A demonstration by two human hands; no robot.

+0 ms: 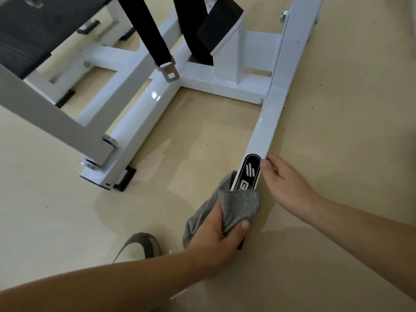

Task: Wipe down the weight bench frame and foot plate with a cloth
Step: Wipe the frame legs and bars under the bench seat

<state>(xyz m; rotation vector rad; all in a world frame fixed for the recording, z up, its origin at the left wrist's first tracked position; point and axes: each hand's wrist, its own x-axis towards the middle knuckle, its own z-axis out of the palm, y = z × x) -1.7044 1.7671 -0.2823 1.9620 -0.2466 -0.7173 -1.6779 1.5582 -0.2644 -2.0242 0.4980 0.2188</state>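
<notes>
The tan floor [349, 131] fills most of the view, and the white weight bench frame [126, 61] stands on it, with the dark seat pad [27, 34] at the upper left. The long base rail [267, 122] runs from the upper right down toward the person, and it is the part being wiped.

The right hand [286, 185] rests against the rail's outer edge with fingers loosely straight and the thumb on top, gripping nothing. The left hand [213, 242] holds the grey cloth [238, 206] bunched between thumb and fingers. It presses the cloth over the near end of the rail, where it covers the lower part of the black logo badge [247, 172].

To do this stroke well, I would keep the cloth wrapped over the top and both sides of the rail and draw it in one long pass away from the near end. The right hand would move ahead of it, so no strip under the palm gets skipped. The badge edge and bolt heads probably trap dust and deserve a second rub.

Counted, there is one frame, one seat pad and two black straps [153, 30], one of them ending in a metal buckle [170, 69]. There is one angled black plate [219, 30] (possibly the foot plate, though I cannot be sure). There are also two hands, one cloth, one badge and one shoe [141, 246] near the bottom edge.
</notes>
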